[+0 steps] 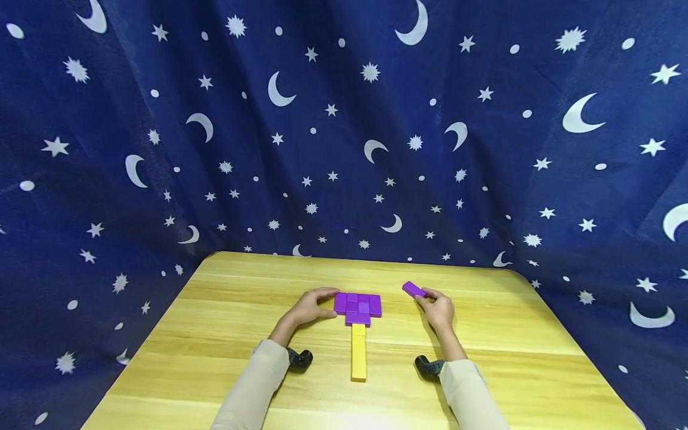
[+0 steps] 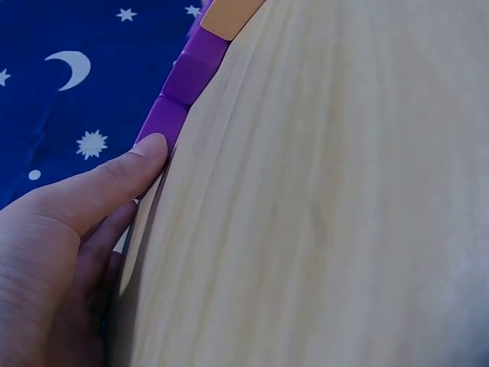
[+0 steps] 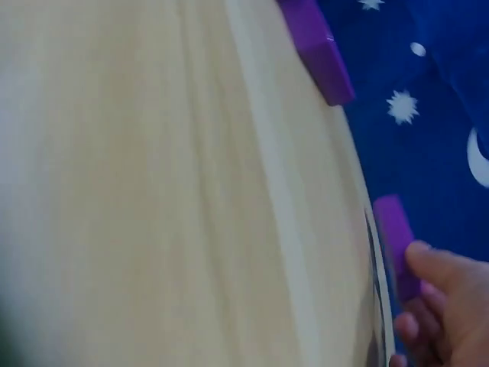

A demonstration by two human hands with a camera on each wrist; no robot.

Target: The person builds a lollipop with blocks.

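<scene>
A group of purple blocks (image 1: 358, 319) lies side by side on the table, with a yellow strip of blocks (image 1: 358, 355) running from it toward the person. At the group's left end, my left hand (image 1: 307, 307) holds the outermost purple block (image 1: 341, 303) between thumb and fingers. In the left wrist view the thumb (image 2: 149, 157) presses that block's near face. To the right of the group, apart from it, my right hand (image 1: 439, 309) pinches a loose purple block (image 1: 412, 289). That same block (image 3: 396, 241) shows between thumb and fingers in the right wrist view.
The light wooden table (image 1: 204, 358) reaches back to a dark blue curtain (image 1: 333, 149) with white moons and stars. Black wrist devices (image 1: 301, 360) sit on both forearms, close over the tabletop.
</scene>
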